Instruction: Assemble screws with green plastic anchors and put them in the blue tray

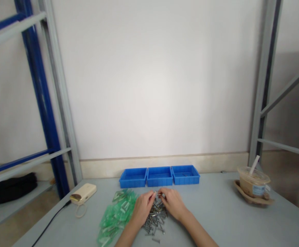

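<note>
Left hand (144,205) and right hand (173,203) were close together over the far end of the metal fasteners (154,219), fingertips of each drawn in, anything held could not be told, fasteners lay heaped beside green plastic packets (117,212), blue trays (160,181) stood beyond.

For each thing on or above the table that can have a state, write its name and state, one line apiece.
Left hand: fingers pinched, contents unclear
Right hand: fingers pinched, contents unclear
Screws: loose, heaped
Green bags: see-through, heaped
Blue trays: open-topped, in a row
Cup: on a carrier, straw in
Cream device: black cable plugged in
</note>
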The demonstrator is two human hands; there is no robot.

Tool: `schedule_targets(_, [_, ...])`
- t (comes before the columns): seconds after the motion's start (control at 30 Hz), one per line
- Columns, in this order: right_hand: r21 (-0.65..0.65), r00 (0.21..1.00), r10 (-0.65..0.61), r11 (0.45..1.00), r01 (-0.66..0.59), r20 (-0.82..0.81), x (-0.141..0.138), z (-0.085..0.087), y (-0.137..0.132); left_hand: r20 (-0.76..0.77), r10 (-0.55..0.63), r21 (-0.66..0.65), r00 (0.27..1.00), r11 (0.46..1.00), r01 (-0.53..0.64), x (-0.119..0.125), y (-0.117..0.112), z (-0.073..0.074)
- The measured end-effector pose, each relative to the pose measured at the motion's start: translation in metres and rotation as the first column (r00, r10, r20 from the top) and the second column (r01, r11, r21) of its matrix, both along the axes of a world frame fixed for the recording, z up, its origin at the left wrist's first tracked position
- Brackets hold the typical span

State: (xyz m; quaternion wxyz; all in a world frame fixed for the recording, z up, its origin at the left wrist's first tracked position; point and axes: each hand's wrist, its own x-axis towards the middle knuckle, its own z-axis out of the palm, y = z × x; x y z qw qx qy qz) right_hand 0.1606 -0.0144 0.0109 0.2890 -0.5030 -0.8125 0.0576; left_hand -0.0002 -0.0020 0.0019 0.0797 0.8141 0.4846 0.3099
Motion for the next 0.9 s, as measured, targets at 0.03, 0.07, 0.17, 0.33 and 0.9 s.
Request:
schedule_targets(0.03, [-0.027,0.999,0.009,1.000,-0.010,-0.045,0.000,-0.001,0.001,-0.004,-0.009,-0.003,1.000,1.000,0.009,0.000,0.000,-0.001])
schedule_targets(0.07, [-0.050,0.997,0.020,0.998,-0.024,-0.081,0.000,-0.002,0.002,-0.008,-0.021,-0.005,1.000,1.000,0.021,0.000,0.000,-0.001])
schedule_targets(0.17, [-0.074,0.989,0.047,0.996,-0.058,-0.140,0.001,-0.003,0.005,-0.002,-0.050,-0.008,0.999,0.999,0.050,0.000,0.000,-0.004])
schedule_targets(0.33, [-0.020,0.983,0.109,0.993,-0.113,-0.145,0.003,0.000,0.006,0.056,-0.035,-0.046,0.998,0.998,0.038,0.000,0.003,-0.004])
schedule_targets(0.9, [0.115,0.997,0.014,0.993,-0.024,0.079,-0.002,0.010,-0.001,0.219,-0.021,-0.092,0.975,0.995,0.042,0.002,0.004,-0.004])
